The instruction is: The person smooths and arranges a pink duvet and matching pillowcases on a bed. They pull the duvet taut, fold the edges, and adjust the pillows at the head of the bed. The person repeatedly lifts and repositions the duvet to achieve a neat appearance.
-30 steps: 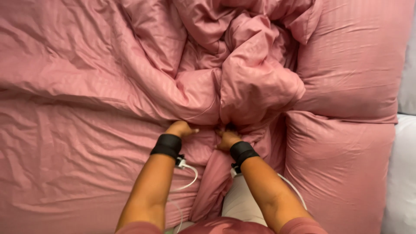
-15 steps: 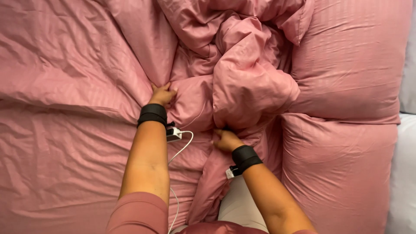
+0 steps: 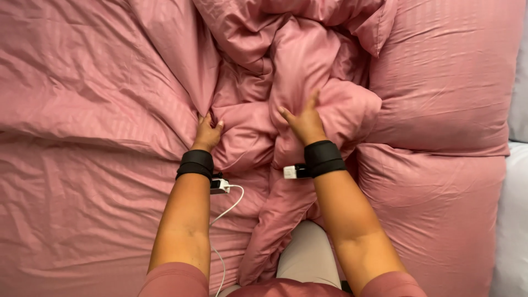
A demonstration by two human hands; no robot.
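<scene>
Right hand (image 3: pixel 303 124) now higher, spread flat on bunched pink duvet (image 3: pixel 308 60); left hand (image 3: pixel 207 132) pinching a fold.

Two pink pillows (image 3: pixel 445 82) at right, white sheet (image 3: pixel 514 220) beyond.

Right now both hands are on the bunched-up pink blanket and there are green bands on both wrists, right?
Not quite. The bands are black, not green; the head view shows one on each wrist. The rest holds: the left hand grips a fold of the bunched-up pink blanket and the right hand rests on it.
</scene>
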